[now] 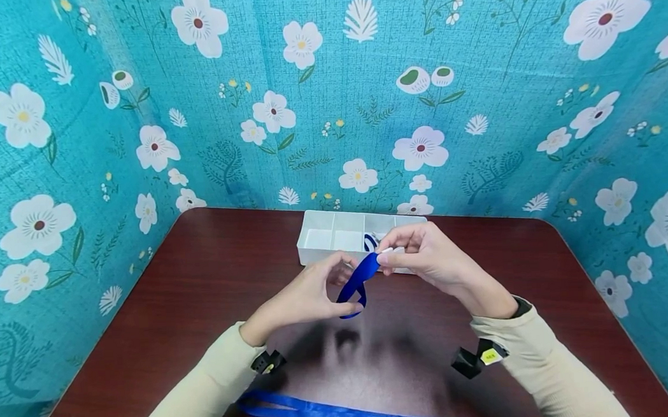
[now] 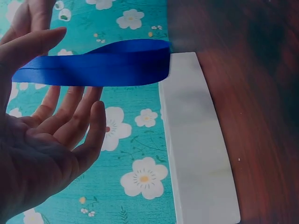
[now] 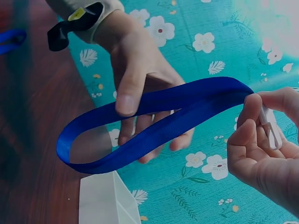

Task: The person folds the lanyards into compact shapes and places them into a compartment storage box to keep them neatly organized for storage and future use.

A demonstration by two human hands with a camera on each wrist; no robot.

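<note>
A blue lanyard (image 1: pixel 363 277) hangs as a loop between the two hands above the table. My right hand (image 1: pixel 429 257) pinches its end, where a whitish clip (image 3: pixel 271 130) shows beside the curled fingers in the right wrist view. My left hand (image 1: pixel 310 293) is at the loop, its thumb against the strap and its other fingers spread loosely behind. In the left wrist view the strap (image 2: pixel 117 70) passes between that thumb and the fingers without being gripped.
A white divided box (image 1: pixel 317 254) stands at the back of the table, with a blue strap (image 1: pixel 370 242) in one compartment. Another blue lanyard (image 1: pixel 347 415) lies along the near edge of the brown table (image 1: pixel 216 260). Flowered teal cloth (image 1: pixel 328 107) hangs behind and at the sides.
</note>
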